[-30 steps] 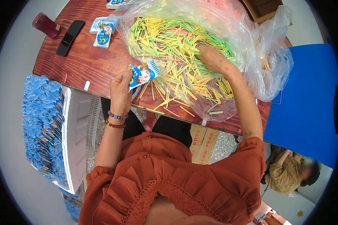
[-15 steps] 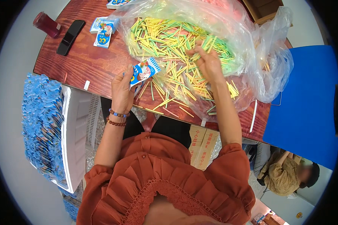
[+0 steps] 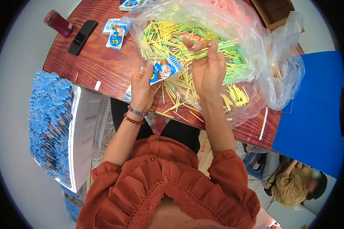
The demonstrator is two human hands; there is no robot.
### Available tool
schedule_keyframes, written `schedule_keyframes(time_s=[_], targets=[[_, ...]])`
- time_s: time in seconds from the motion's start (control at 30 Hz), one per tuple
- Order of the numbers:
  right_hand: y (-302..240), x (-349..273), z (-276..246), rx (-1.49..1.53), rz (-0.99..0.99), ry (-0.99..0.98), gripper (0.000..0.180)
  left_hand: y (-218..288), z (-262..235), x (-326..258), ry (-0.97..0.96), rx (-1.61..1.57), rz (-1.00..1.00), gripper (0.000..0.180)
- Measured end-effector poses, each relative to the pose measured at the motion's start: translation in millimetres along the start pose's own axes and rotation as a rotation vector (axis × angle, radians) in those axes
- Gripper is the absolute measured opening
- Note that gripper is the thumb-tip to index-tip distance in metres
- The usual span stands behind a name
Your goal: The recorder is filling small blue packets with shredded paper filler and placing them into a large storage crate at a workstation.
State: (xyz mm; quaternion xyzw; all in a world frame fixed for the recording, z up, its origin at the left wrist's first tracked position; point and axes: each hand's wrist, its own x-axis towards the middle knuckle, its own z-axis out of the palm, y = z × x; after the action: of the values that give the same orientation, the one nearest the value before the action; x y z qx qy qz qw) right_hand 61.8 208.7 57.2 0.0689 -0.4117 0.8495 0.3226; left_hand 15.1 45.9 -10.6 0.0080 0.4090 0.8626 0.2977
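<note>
A small blue-and-white printed packet (image 3: pixel 166 70) is pinched in my left hand (image 3: pixel 142 86), over the near part of the table. My right hand (image 3: pixel 209 72), palm turned up, grips a few thin yellow-green sticks (image 3: pixel 229 43) between thumb and fingers. Their left ends point toward the packet but look apart from it. Beneath and beyond my right hand, a heap of yellow and green sticks (image 3: pixel 162 36) lies in an opened clear plastic bag (image 3: pixel 281 86). Loose sticks (image 3: pixel 237 96) are scattered on the near side.
Blue-and-white packets (image 3: pixel 115 39), a black phone (image 3: pixel 82 37) and a red-filled jar (image 3: pixel 58 23) stand at the far left. A white crate (image 3: pixel 80 145) heaped with blue packets (image 3: pixel 49 126) is left of the table. Right are a blue panel (image 3: pixel 313 107) and a seated person (image 3: pixel 290 185).
My right hand has lifted away from the heap and turned palm up, bringing its sticks round toward the packet. My left hand keeps the packet. The whole view has shifted slightly.
</note>
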Motion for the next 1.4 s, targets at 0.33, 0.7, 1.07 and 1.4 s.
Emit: schedule_keyframes(time_s=[0.33, 0.7, 1.07, 1.4], targets=[[25.6, -17.9, 27.4, -0.213, 0.080, -0.048, 0.029, 11.3, 11.3, -9.5, -0.022, -0.059, 0.053, 0.030], [31.0, -14.9, 34.0, -0.785, 0.071, -0.265, 0.051, 11.3, 5.6, 2.2, -0.057, -0.279, 0.145, 0.033], [44.9, -3.3, 33.5, -0.940, 0.334, -0.293, 0.017, 23.9, -19.1, 15.1, -0.114, -0.366, 0.232, 0.030], [95.2, 40.4, 44.1, -0.948, 0.252, -0.391, 0.018, 46.1, -53.9, 26.9, 0.041, -0.328, 0.396, 0.024]])
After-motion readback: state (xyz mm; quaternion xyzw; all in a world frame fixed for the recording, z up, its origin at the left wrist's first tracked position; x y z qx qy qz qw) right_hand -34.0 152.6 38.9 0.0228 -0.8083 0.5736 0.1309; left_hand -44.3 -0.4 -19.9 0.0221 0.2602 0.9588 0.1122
